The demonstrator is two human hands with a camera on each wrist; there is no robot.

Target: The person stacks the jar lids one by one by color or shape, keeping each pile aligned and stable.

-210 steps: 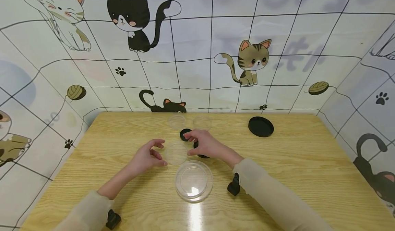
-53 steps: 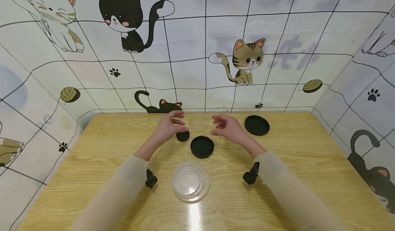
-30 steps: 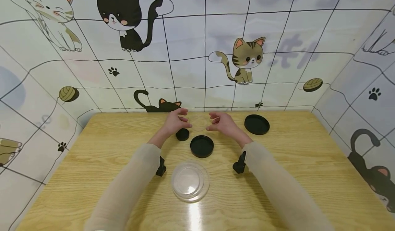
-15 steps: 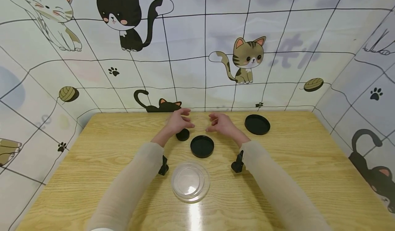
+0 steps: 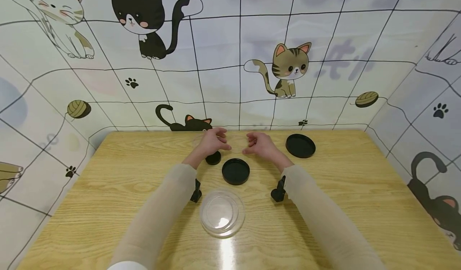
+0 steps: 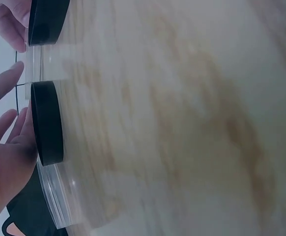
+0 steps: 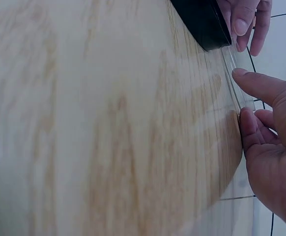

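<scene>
A clear, shallow round dish (image 5: pixel 236 144) lies at the back of the table between my hands. From its left comes my left hand (image 5: pixel 213 141), thumb and fingers spread apart at its edge. On the other side is my right hand (image 5: pixel 261 146), fingers loosely bent; in the right wrist view its thumb (image 7: pixel 253 82) lies right at the dish's clear wall. A small black round dish (image 5: pixel 213 158) sits beneath the left wrist, partly covered. Nearer me, a medium black dish (image 5: pixel 235 171) stands with its hollow upward. The left hand partly hides another clear dish (image 6: pixel 59 196).
Clear dishes in a stack (image 5: pixel 222 213) stand in front, between the forearms, with a smaller one off-centre inside. A larger black dish (image 5: pixel 300 146) lies at the back right. A cat-print cloth (image 5: pixel 223 73) rises behind the wooden table (image 5: pixel 335 190).
Seven seconds ago a clear dish lay by my left hand; that spot is now bare and the front stack holds a smaller dish. Both hands moved back; lately the left has edged right.
</scene>
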